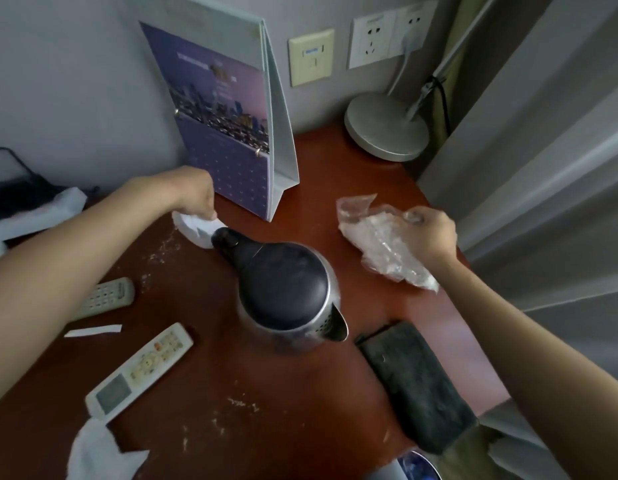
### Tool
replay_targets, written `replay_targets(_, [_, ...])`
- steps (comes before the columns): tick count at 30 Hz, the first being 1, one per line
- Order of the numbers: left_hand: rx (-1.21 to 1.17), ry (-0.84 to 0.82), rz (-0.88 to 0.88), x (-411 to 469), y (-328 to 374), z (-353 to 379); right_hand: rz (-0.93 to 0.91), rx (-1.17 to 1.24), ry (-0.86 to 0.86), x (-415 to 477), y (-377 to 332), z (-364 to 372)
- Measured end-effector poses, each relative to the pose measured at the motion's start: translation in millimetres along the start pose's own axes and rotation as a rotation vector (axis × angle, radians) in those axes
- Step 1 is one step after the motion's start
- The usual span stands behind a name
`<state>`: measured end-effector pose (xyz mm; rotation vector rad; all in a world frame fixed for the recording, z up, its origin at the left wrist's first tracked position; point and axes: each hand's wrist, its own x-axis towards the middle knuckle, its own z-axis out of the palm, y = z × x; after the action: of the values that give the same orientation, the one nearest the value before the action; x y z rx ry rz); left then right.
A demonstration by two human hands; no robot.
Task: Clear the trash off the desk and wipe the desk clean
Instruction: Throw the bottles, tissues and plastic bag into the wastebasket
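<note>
On the reddish-brown desk (300, 393), my left hand (193, 192) grips a crumpled white tissue (196, 228) beside the purple desk calendar (224, 123). At the desk's right side my right hand (434, 233) is closed on a crinkled clear plastic bag (380, 244) that rests on the desk. A strip of white paper (93, 330) lies at the left. Another crumpled white tissue (96, 452) sits at the front left edge. White crumbs and dust speckle the desk around the kettle. A folded dark grey cloth (415, 382) lies at the right front.
A steel kettle with a black lid (287, 289) stands mid-desk between my hands. Two white remotes (141, 368) (106, 296) lie at the left. A round lamp base (383, 126) stands at the back right below wall sockets. A grey curtain hangs along the right edge.
</note>
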<state>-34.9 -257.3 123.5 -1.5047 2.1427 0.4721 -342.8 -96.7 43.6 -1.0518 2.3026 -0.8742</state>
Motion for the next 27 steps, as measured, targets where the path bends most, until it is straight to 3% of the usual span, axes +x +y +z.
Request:
replay_targets(4, [-0.146,0.072,0.016,-31,-39,18,0.004,0.2,0.201,-25,-50,-17])
replay_targets(12, [-0.613,0.276,0.003,-122,-124,47,-0.186,0.304,0.295,-115,-188,-19])
replay_targets(19, [-0.519,0.302,0.177,-164,-170,86,-0.442,0.079,0.239,-179,-261,13])
replay_targets(27, [-0.401,0.082,0.29,-143,-208,156,-0.536,-0.149,-0.101,-213,-254,94])
